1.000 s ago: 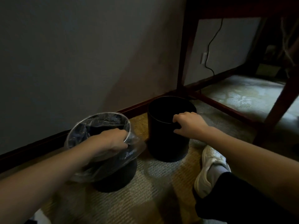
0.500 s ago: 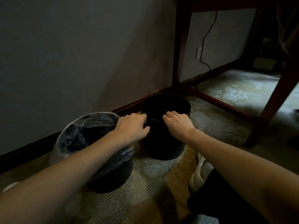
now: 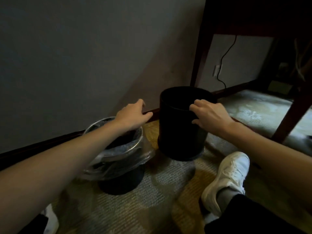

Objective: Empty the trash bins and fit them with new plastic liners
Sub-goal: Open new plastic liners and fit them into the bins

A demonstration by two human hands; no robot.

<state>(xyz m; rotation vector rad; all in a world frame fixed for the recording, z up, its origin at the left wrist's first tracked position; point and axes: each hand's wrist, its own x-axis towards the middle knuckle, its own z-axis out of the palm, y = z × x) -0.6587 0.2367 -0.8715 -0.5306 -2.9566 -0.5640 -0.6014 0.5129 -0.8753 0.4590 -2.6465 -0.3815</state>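
Two black round trash bins stand on the carpet by the wall. The left bin (image 3: 121, 184) has a clear plastic liner (image 3: 118, 159) folded over its rim. The right bin (image 3: 179, 130) is bare, with no liner showing. My right hand (image 3: 211, 115) grips the near rim of the bare bin, fingers curled over the edge. My left hand (image 3: 133, 115) hovers above the lined bin, just left of the bare one, fingers relaxed and holding nothing.
A grey wall with a dark baseboard (image 3: 50, 141) runs behind the bins. A dark wooden table (image 3: 200, 53) stands at the right, with a cable (image 3: 226, 53) and wall socket under it. My white shoe (image 3: 228, 176) lies on the patterned carpet, near right.
My left hand let go of the liner on the left bin and moved up and right toward the bare bin. My right hand stays on the bare bin's rim.
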